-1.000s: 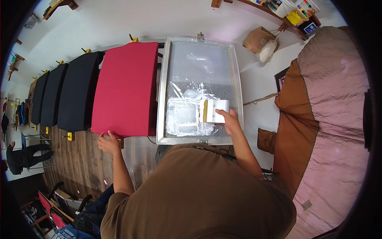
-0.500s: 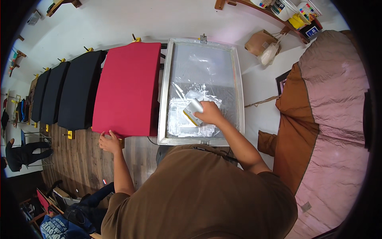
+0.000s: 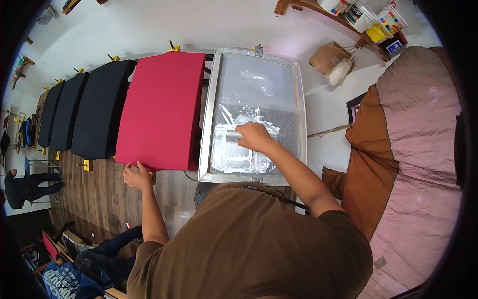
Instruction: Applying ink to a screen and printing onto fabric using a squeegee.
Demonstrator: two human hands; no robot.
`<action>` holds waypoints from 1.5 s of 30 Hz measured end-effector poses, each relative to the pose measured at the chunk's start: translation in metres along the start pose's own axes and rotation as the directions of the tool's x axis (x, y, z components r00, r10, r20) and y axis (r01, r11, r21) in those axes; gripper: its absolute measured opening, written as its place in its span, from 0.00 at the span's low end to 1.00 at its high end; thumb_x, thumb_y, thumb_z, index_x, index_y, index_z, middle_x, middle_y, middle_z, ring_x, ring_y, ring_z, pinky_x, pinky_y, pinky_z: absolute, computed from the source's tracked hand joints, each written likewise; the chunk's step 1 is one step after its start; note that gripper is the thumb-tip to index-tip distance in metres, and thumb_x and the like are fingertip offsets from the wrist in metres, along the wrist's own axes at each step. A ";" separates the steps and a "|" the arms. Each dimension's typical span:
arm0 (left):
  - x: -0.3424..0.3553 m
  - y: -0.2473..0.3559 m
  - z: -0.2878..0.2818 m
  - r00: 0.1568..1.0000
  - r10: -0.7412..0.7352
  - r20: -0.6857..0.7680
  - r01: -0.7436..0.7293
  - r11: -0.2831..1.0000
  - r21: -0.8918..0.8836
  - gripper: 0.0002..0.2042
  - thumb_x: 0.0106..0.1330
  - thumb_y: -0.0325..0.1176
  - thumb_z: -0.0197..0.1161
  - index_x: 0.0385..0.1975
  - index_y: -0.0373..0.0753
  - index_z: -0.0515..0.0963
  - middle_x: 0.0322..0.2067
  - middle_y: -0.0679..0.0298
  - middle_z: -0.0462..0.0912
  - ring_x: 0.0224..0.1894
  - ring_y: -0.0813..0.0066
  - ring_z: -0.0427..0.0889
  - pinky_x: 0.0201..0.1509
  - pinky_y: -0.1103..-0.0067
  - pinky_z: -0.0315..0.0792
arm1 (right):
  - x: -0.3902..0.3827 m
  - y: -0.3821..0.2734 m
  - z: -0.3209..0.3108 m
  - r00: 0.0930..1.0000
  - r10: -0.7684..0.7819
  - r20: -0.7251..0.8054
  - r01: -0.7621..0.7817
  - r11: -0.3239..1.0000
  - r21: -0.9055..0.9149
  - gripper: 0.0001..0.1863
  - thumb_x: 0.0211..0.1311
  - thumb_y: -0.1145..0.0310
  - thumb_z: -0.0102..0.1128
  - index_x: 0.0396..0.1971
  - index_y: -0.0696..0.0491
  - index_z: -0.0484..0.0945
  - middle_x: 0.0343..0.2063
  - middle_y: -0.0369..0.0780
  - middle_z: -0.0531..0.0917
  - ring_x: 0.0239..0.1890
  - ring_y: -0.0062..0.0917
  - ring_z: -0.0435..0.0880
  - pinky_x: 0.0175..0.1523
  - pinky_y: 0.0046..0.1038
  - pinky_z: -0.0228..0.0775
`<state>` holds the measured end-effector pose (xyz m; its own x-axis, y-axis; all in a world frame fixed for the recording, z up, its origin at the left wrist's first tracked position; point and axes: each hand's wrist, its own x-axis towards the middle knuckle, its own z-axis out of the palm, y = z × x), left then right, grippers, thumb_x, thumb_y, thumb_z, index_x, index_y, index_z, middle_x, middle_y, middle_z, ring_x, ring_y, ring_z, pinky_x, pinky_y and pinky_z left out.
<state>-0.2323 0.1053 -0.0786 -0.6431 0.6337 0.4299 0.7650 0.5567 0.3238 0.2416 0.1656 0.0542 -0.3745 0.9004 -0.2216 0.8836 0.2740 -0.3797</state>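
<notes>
A silver-handled squeegee point(image 3: 232, 135) lies across the framed printing screen point(image 3: 204, 149), gripped by my closed right hand point(image 3: 255, 136). Part of its handle shows left of my fingers; its blade is hidden at this angle. White ink point(image 3: 224, 158) is smeared over the lower half of the mesh, around a blocky pattern. To the left stretches a red fabric-covered board point(image 3: 158, 109). My left hand point(image 3: 135, 176) touches its near edge by the left corner, fingers bent and somewhat apart, with no tool in them.
Black fabric-covered boards point(image 3: 101, 109) stand in a row farther left, with yellow clamps point(image 3: 87, 165) at their ends. Tubs point(image 3: 361, 19) sit on a wall shelf, upper right. Brown and pink cloth point(image 3: 416, 149) hangs at right. Two people point(image 3: 30, 187) are at the left and lower left.
My right hand has shifted slightly up and left on the screen, and the squeegee has turned so its handle lies level. My left hand stays at the red board's edge.
</notes>
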 end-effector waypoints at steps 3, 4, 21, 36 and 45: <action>-0.001 0.002 0.000 1.000 -0.024 0.003 0.024 1.000 0.000 0.18 0.64 0.47 0.68 0.50 0.48 0.79 0.51 0.59 0.78 0.59 0.51 0.71 0.61 0.53 0.67 | 0.001 -0.001 0.010 1.000 -0.006 -0.004 0.006 1.000 -0.030 0.14 0.50 0.65 0.68 0.37 0.55 0.82 0.31 0.48 0.85 0.37 0.45 0.87 0.43 0.45 0.80; 0.000 0.003 0.001 1.000 -0.026 0.001 0.026 1.000 -0.001 0.18 0.64 0.47 0.68 0.50 0.48 0.79 0.51 0.59 0.78 0.59 0.51 0.71 0.61 0.53 0.67 | -0.001 -0.002 0.016 0.999 -0.024 -0.029 0.023 0.999 -0.033 0.14 0.50 0.65 0.68 0.36 0.55 0.80 0.32 0.47 0.85 0.37 0.45 0.86 0.43 0.45 0.79; -0.005 0.022 -0.020 0.992 -0.126 0.017 0.120 0.972 0.201 0.27 0.61 0.53 0.70 0.58 0.50 0.74 0.57 0.56 0.74 0.63 0.48 0.67 0.63 0.49 0.61 | -0.044 -0.013 0.030 0.990 -0.047 -0.134 0.059 0.995 0.081 0.11 0.53 0.73 0.63 0.37 0.54 0.74 0.29 0.48 0.85 0.34 0.47 0.86 0.39 0.47 0.77; -0.029 0.284 -0.101 0.295 0.924 0.244 -0.450 0.360 -0.817 0.36 0.53 0.44 0.77 0.62 0.41 0.71 0.51 0.59 0.81 0.59 0.55 0.75 0.64 0.62 0.64 | 0.017 0.018 0.006 0.996 -0.085 -0.028 0.085 0.996 -0.010 0.16 0.49 0.67 0.67 0.39 0.55 0.79 0.29 0.50 0.85 0.36 0.48 0.86 0.43 0.47 0.79; -0.073 0.332 -0.036 -0.009 0.886 0.464 -0.683 0.333 -0.650 0.23 0.44 0.45 0.77 0.38 0.40 0.83 0.33 0.56 0.87 0.41 0.55 0.87 0.54 0.59 0.76 | 0.033 0.015 0.000 0.996 -0.031 0.081 0.037 0.997 -0.070 0.13 0.46 0.71 0.67 0.34 0.58 0.85 0.35 0.52 0.87 0.42 0.48 0.87 0.49 0.43 0.80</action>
<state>0.0694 0.2243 0.0281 0.6675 0.7366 -0.1084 0.7167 -0.5963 0.3615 0.2424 0.1998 0.0412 -0.4236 0.8610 -0.2816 0.8866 0.3304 -0.3236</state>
